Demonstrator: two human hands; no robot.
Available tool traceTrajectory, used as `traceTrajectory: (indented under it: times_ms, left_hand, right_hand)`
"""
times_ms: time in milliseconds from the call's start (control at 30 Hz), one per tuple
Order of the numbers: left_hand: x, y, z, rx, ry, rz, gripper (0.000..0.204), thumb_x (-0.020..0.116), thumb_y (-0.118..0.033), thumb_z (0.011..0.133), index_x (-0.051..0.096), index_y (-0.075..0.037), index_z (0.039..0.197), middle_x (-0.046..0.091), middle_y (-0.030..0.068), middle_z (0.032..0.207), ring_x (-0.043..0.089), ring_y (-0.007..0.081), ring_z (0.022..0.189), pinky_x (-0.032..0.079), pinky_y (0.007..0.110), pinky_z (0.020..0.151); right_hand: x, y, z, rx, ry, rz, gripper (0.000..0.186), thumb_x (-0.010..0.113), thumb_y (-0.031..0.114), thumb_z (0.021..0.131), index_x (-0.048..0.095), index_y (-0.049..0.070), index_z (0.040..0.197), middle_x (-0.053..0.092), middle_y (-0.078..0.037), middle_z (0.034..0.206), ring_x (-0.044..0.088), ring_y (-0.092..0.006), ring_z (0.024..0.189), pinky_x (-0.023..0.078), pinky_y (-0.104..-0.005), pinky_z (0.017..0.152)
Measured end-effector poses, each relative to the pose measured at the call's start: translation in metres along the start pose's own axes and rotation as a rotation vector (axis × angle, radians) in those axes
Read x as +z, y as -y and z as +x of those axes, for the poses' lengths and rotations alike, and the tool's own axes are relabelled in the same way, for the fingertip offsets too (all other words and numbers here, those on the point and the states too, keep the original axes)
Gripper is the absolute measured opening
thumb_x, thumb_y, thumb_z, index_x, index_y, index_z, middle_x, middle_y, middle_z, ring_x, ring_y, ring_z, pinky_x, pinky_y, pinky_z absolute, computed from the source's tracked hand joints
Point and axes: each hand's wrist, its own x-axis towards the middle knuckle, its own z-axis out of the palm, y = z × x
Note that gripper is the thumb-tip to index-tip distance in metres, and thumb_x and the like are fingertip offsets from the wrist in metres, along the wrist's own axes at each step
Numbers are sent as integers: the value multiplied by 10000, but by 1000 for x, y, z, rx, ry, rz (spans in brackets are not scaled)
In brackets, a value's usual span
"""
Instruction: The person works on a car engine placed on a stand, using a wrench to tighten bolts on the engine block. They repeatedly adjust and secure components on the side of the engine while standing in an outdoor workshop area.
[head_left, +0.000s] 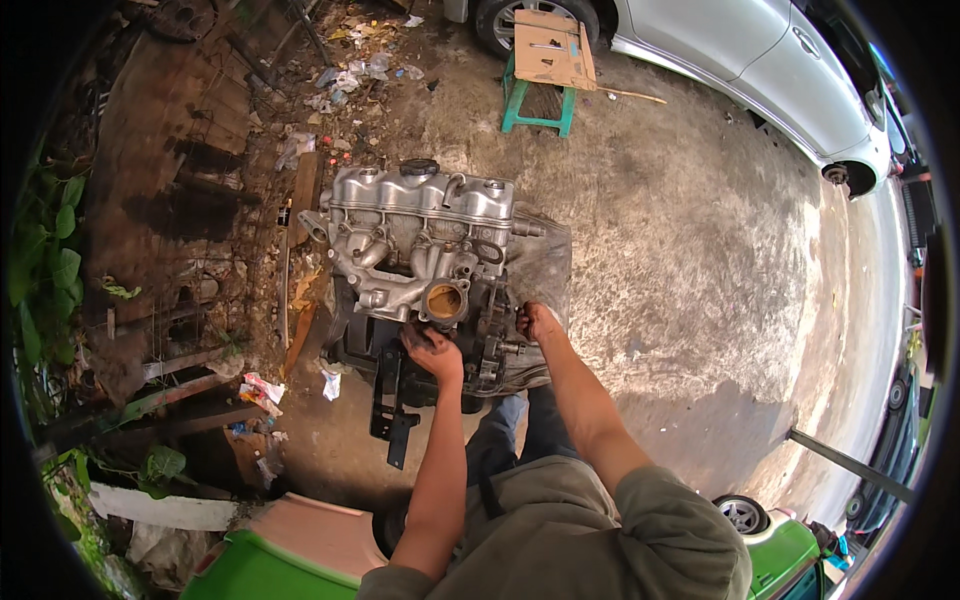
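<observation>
A bare metal car engine (420,205) stands in front of me, its silvery valve cover on the far side. An intake manifold (385,290) curves along its near side and ends in a round opening (443,300) with a yellowish-brown inside. My left hand (432,352) reaches under that opening with bent fingers; what they touch is hidden. At the engine's right end my right hand (538,322) is closed against the dark front parts, and whatever it pinches is too small to make out. A black metal bracket (390,400) sticks out toward me, left of my left forearm.
A green stool (540,105) topped with cardboard (553,50) stands beyond the engine, near a silver car (700,40). Litter (350,75) and wooden planks (303,200) lie to the left. Green car bodywork (270,565) is close behind me.
</observation>
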Motion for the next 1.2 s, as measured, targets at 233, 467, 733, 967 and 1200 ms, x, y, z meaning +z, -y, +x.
traceTrajectory:
  times_ms: [233,467,733,967,1200]
  left_hand:
    - [10,17,-2,90,-39,67,416,345,-221,970,510,146,1074,559,333,916,546,514,811,418,558,734]
    - [11,12,0,141,-74,53,392,327,-247,957,511,93,1022,573,280,822,575,480,770,427,531,681]
    - [3,-7,2,51,-43,11,302,386,-149,912,524,89,1036,637,279,836,614,471,771,459,521,718]
    - [1,-6,4,-10,52,8,311,392,-135,899,523,95,1061,639,280,828,609,480,784,456,526,735]
    - [3,-4,2,-58,45,-22,365,370,-193,901,547,89,1050,628,274,892,607,478,823,457,530,750]
  right_hand:
    - [1,37,-60,-488,-78,-432,146,530,112,954,550,-28,916,668,-202,813,678,-305,673,542,-383,566]
    - [14,-6,-131,-758,167,-259,345,681,157,936,601,-120,1125,699,-235,981,723,-316,845,609,-383,755]
    - [8,-54,-137,-780,209,-354,561,693,362,925,589,-96,1233,677,-220,1134,707,-267,938,579,-346,803]
    - [3,-69,-131,-863,168,-686,451,644,211,950,534,-55,1297,677,-175,1174,688,-213,923,543,-321,796]
    - [6,-80,-139,-1001,16,-1022,462,595,-56,813,523,1,1266,692,-210,1117,655,-363,1088,504,-367,882]
